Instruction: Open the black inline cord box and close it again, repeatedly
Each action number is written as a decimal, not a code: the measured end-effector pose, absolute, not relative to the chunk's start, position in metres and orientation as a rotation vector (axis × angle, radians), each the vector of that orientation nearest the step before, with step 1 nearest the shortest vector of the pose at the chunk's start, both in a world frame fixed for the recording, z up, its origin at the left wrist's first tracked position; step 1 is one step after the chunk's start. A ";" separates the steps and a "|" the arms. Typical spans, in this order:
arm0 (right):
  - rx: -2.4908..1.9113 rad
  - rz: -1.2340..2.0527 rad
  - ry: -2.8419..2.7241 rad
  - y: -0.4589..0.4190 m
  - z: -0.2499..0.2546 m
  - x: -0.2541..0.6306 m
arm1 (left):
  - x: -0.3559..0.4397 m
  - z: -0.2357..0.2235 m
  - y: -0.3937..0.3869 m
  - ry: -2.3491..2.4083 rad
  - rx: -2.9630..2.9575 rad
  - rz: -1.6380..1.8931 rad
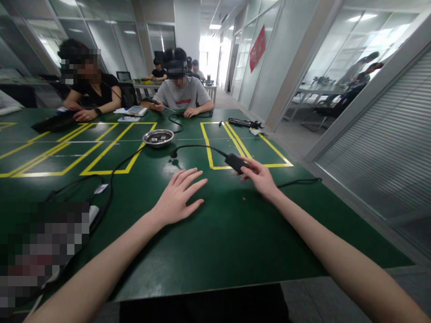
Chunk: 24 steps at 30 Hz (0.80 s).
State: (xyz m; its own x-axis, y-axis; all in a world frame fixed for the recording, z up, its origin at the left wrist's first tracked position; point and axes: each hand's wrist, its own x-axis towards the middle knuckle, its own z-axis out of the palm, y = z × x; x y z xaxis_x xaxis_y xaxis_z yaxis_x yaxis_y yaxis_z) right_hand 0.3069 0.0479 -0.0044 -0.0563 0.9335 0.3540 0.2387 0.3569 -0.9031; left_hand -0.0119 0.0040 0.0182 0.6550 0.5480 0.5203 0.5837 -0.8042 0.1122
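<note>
Between the thumb and fingers of my right hand [257,176] is a black power adapter [235,163], a small box with a cord at each end. Its far cord [202,146] curves left to a dark plug [173,154] at the table's middle. Behind my right wrist, another black cord [299,181] runs right towards the table edge. My left hand [180,195] is open, palm down with fingers spread, over the green table [208,251], holding nothing. Whether its palm touches the surface I cannot tell.
A metal bowl [158,138] with small metal parts stands ahead, left of the plug. Black cables [111,193] cross the left side. A folded black tripod [245,123] lies at the far right. Yellow tape [211,154] marks the table. Two people sit across it.
</note>
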 end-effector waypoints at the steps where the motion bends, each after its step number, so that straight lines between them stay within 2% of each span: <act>1: -1.115 0.765 -1.446 0.055 -0.003 0.320 | -0.012 0.018 0.004 -0.942 -2.830 -0.823; 6: -1.192 0.488 -1.089 0.079 -0.001 0.374 | -0.009 0.012 0.004 -0.890 -2.986 -0.722; 9: -1.311 0.480 -1.003 0.085 -0.009 0.389 | -0.008 0.011 0.004 -0.898 -3.035 -0.710; 13: -1.515 0.549 -1.015 0.087 -0.022 0.396 | -0.010 0.010 0.005 -0.912 -3.053 -0.706; 19: -1.548 0.572 -1.227 0.091 -0.031 0.403 | -0.011 0.006 0.006 -0.914 -3.052 -0.702; 24: -1.751 0.305 -1.193 0.096 -0.034 0.417 | -0.011 0.006 0.006 -0.942 -3.070 -0.693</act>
State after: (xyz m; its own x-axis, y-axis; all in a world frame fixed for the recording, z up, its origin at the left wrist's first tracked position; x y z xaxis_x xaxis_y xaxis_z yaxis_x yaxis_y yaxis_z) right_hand 0.4172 0.0963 -0.0342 0.4909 0.8217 0.2894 0.5815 -0.0616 -0.8112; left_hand -0.0111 0.0064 0.0064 0.7479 0.5632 0.3513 0.5026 -0.8262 0.2545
